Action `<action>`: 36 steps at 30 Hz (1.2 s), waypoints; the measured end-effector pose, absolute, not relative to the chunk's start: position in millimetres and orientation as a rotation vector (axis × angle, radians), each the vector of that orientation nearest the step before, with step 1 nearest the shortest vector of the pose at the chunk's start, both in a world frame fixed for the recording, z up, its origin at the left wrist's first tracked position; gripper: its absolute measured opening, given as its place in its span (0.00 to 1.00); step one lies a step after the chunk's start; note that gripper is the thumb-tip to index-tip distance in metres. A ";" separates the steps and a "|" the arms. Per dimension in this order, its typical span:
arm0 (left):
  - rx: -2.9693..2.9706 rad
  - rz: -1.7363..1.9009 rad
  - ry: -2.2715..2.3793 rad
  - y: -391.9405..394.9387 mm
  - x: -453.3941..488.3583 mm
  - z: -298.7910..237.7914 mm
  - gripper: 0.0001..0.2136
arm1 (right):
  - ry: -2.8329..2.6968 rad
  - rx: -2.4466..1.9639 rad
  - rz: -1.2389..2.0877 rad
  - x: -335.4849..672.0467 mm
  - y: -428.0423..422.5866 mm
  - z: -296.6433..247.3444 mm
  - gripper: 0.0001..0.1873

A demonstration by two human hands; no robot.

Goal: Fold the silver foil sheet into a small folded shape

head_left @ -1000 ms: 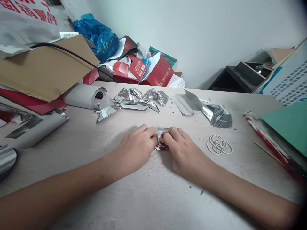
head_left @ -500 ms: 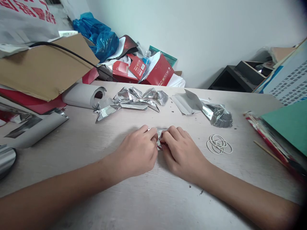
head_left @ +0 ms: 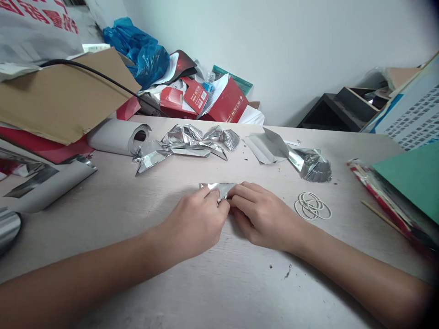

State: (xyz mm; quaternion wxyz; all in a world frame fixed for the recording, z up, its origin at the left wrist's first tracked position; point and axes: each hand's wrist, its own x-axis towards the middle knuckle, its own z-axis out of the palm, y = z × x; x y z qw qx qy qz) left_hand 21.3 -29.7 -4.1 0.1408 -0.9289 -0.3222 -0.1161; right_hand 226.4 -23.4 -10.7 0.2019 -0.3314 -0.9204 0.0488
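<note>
Two hands meet mid-counter (head_left: 219,283) | left hand (head_left: 195,224) and right hand (head_left: 262,214) each pinch the foil piece (head_left: 219,188) lying flat between them | rubber bands (head_left: 313,206) nearby right | foil scraps (head_left: 187,144) beyond

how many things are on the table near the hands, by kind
foil piece in the hands: 1
folded foil pieces farther back, in a cluster and one at right: about 5, overlaps blur it
paper roll: 1
pile of white rubber bands: 1, rings uncountable
total: about 8
</note>
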 end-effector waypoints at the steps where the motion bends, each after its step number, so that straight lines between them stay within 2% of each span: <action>1: -2.676 -0.342 -0.904 -30.5 21.5 -3.5 0.06 | -2.604 -0.897 0.098 228.5 -21.6 -9.7 0.12; 9: -2.738 -0.435 -0.823 -30.0 22.6 -1.7 0.07 | -2.646 -0.725 0.018 233.1 -15.3 -6.2 0.13; 18: -2.809 -0.728 -0.955 -15.8 20.9 -8.3 0.10 | -2.516 -0.637 0.356 237.3 -2.5 -17.7 0.07; 28: -2.933 -0.644 -1.075 -11.0 24.0 -7.7 0.05 | -2.480 -0.662 0.410 235.2 -3.3 -18.4 0.03; 36: -3.006 -0.397 -1.286 -22.2 28.0 -0.3 0.02 | -2.470 -0.719 0.436 234.8 -4.3 -20.2 0.05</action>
